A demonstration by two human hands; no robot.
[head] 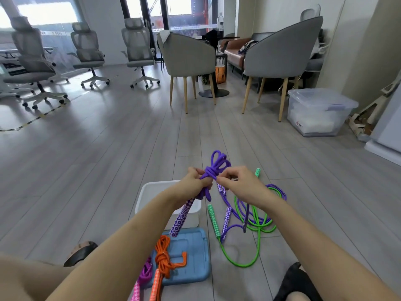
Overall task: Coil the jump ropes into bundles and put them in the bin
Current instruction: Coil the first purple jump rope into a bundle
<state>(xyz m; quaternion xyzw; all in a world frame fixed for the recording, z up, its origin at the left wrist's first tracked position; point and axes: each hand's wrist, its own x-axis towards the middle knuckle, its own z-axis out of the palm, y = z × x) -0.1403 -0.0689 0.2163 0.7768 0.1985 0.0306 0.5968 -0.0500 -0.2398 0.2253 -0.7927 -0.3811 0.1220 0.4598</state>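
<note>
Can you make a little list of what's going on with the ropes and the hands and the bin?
left hand: grips the purple rope bundle
right hand: pinches the wrap on that bundle
white bin: on the floor under the left arm, nothing seen inside
blue lid: flat on the floor by the bin
orange rope: coiled, on the lid
pink rope: coiled, beside it
green rope: loose on the floor, tangled with another purple rope

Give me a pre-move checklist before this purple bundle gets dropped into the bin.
1. Bundle held: ok, left hand grips the purple rope bundle.
2. Wrap finished: cannot tell, right hand pinches the rope at the wrap.
3. Handles secured: not ok, one purple handle hangs loose below.
4. White bin open: ok, blue lid lies on the floor.
5. Drop path: ok, bin sits right under the left forearm.
6. Work remaining: not ok, green rope uncoiled.
</note>
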